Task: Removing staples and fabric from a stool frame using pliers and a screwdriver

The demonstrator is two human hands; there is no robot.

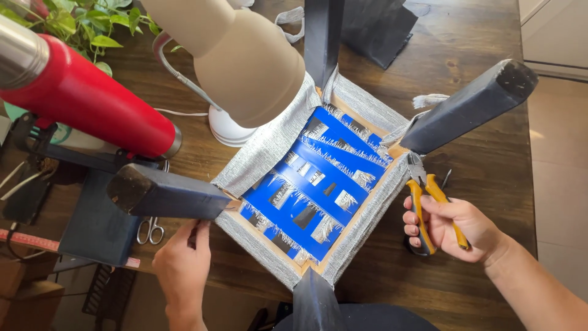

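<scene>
My right hand (450, 230) is clamped around the yellow handles of a pair of pliers (429, 202), whose nose points up at the edge of the grey fabric (269, 144) just above my knuckles. My left hand (184, 263) grips the base of the nearest dark stool leg (165, 193), fingers curled against it where it meets the frame.

Between my hands lies the upturned stool (312, 184), seat down on the bench (484, 153), its four dark legs pointing up toward me. Inside the wooden frame, blue webbing straps (318, 178) are woven across, their frayed ends showing. The grey fabric is already folded over all four sides that I can see; I judge the covering to be mostly wrapped, with fastening at the right-hand corner still in hand.

Beyond my left hand, scissors (151, 230) lie on the bench, and farther up a red bottle (79, 98), a beige lamp (239, 58) and a leafy plant (92, 24).
</scene>
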